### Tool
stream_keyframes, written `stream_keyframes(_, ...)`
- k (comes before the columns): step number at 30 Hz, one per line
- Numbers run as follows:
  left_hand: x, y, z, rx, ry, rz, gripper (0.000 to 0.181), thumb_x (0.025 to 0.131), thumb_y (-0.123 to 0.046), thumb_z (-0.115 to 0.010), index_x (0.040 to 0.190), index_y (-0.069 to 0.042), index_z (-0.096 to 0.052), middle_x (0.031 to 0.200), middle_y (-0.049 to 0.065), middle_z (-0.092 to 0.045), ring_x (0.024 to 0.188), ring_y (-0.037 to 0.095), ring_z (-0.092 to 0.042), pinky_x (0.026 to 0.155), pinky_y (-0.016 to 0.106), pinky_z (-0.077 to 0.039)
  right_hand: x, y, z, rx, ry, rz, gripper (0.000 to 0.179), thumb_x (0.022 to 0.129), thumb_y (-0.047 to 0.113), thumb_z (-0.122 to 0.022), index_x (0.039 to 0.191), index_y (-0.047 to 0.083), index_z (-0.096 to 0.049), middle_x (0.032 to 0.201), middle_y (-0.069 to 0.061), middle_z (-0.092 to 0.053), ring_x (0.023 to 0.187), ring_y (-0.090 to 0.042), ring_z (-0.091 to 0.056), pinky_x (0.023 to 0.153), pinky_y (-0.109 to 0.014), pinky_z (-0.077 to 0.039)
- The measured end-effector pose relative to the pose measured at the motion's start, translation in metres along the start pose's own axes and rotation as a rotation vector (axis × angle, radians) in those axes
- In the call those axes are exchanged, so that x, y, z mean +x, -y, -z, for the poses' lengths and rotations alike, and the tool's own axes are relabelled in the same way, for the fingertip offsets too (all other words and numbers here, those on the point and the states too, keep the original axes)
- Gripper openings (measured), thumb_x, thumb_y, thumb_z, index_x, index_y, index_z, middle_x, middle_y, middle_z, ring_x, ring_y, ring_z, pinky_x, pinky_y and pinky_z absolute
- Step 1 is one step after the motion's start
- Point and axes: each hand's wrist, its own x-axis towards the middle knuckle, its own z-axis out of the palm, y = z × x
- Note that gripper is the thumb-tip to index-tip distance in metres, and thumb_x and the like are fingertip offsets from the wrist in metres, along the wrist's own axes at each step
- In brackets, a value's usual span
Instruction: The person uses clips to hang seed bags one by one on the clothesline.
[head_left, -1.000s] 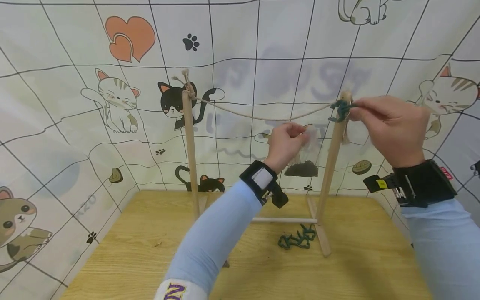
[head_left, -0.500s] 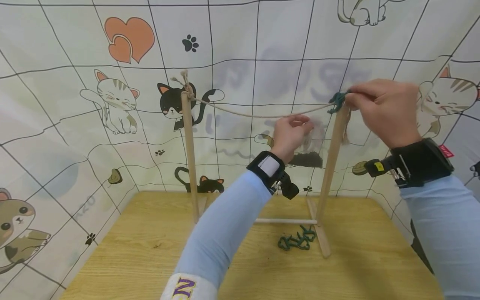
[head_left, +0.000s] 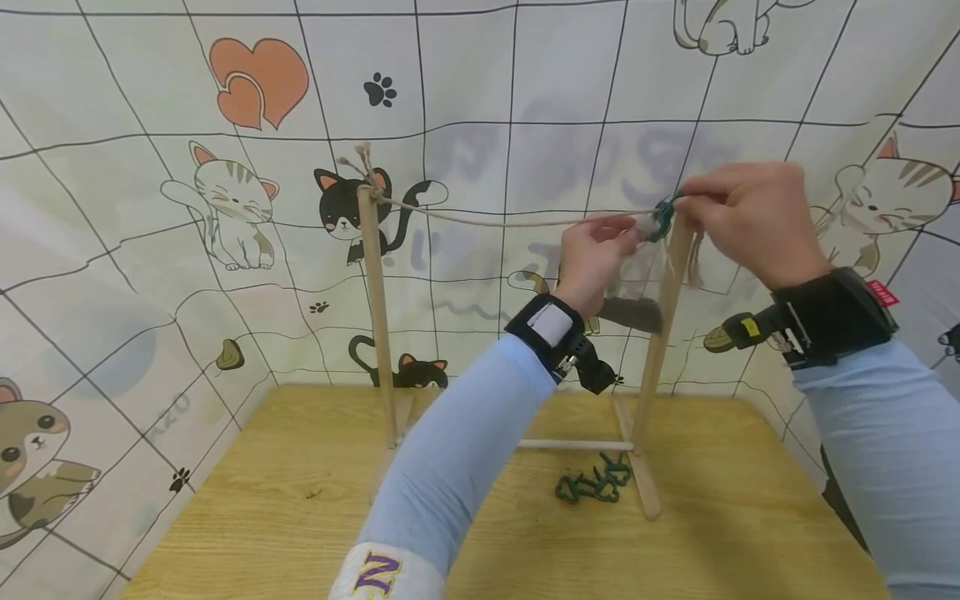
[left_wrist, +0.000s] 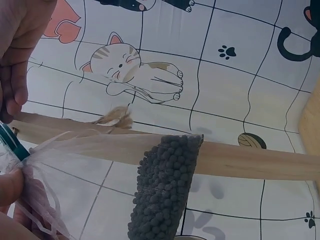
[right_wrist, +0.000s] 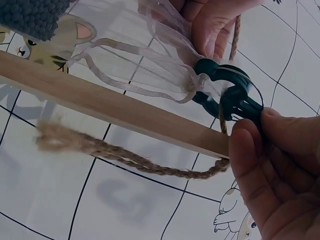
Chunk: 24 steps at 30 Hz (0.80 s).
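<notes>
- Left hand (head_left: 594, 262): fingers pinching the neck of the mesh bag (left_wrist: 162, 187), near the post (head_left: 654, 367)
- Right hand (head_left: 757, 221): thumb and finger pinching the green clip (right_wrist: 234, 97), at the rope (head_left: 487, 223)

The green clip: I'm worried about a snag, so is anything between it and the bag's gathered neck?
Nothing visible stands between them: in the right wrist view, the gathered neck of the bag lies right at the mouth of the green clip, which the right hand pinches. The ribbon loop trails away toward the dark beads.
</notes>
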Motion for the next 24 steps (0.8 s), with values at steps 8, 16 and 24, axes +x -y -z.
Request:
stream_keyframes(8,-0.003,-0.001,-0.004,0.033,-0.018,0.006,0.011,0.079,-0.011,-0.07,0.09,-0.015,-0.068,0.086,-0.005,-0.065,0.074,0.01,-0.063,0.067,0.025,-0.045,0.0,0.0,0.002,-0.007,0.095,-0.028,0.02,0.088,0.016,-0.06,0.102,0.005,-0.07,0.092,-0.016,-0.07,0.062,-0.003,-0.053,0.051,-0.016,-0.04)
stream_keyframes(16,-0.004,-0.001,-0.002,0.075,-0.009,-0.016,0.011,0.08,-0.013,-0.069,0.09,-0.016,-0.07,0.086,-0.007,-0.065,0.075,0.006,-0.063,0.069,0.024,-0.045,-0.002,-0.002,0.002,-0.044,0.132,0.028,0.03,0.083,0.029,-0.067,0.104,0.008,-0.068,0.09,-0.011,-0.071,0.067,0.009,-0.05,0.064,-0.02,-0.04)
stream_keyframes(24,-0.011,0.001,0.012,0.201,0.088,-0.044,0.02,0.082,-0.017,-0.068,0.102,-0.015,-0.066,0.093,-0.006,-0.065,0.085,0.005,-0.059,0.071,0.021,-0.047,-0.006,-0.001,-0.001,-0.045,0.178,0.071,0.035,0.084,0.029,-0.066,0.108,0.005,-0.065,0.089,-0.012,-0.068,0.076,-0.023,-0.061,0.069,-0.035,-0.042)
